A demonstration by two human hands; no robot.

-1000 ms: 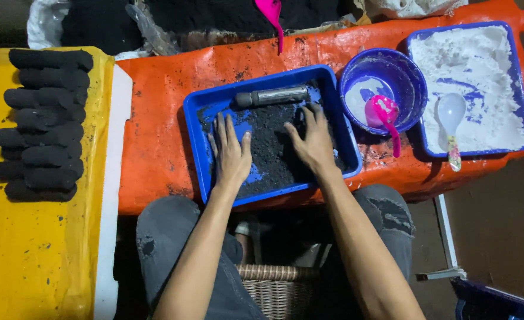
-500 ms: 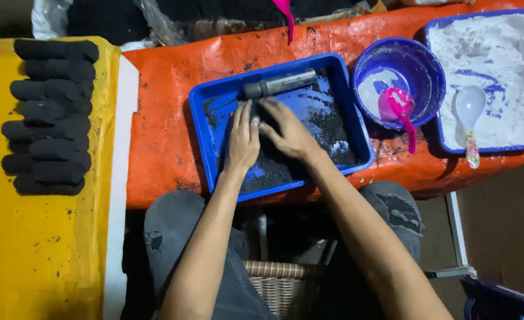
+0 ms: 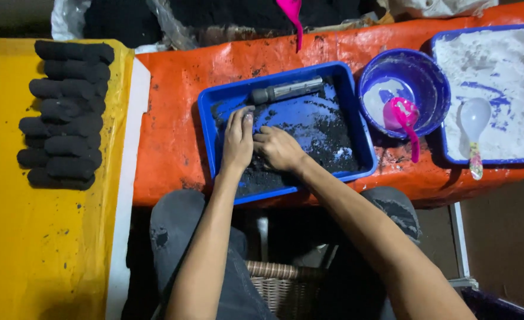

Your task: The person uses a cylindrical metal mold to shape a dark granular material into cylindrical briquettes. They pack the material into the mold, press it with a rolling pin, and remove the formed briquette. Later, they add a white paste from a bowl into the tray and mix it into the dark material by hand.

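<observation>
Item: blue tray (image 3: 210,135) on an orange sheet (image 3: 173,118), holding loose black powder (image 3: 309,133) and a grey metal tube (image 3: 287,90) along its far wall.

My left hand (image 3: 238,141) lies flat on the powder at the tray's left side, fingers together and extended, gripping nothing. My right hand (image 3: 278,148) is beside it, touching it, fingers curled over a small heap of powder — I cannot tell whether anything is clamped underneath.

Risk, as I judge it: the powder sits near the tray's front edge, so a hard push toward me could spill it over the rim onto my lap. The tube lies just beyond my fingertips and could roll if nudged.

Nearby: a blue bowl (image 3: 431,77) with a pink spoon (image 3: 405,118), a second tray of white powder (image 3: 499,89) with a pale spoon (image 3: 473,118), and stacked black rolls (image 3: 66,112) on a yellow surface (image 3: 37,249).
</observation>
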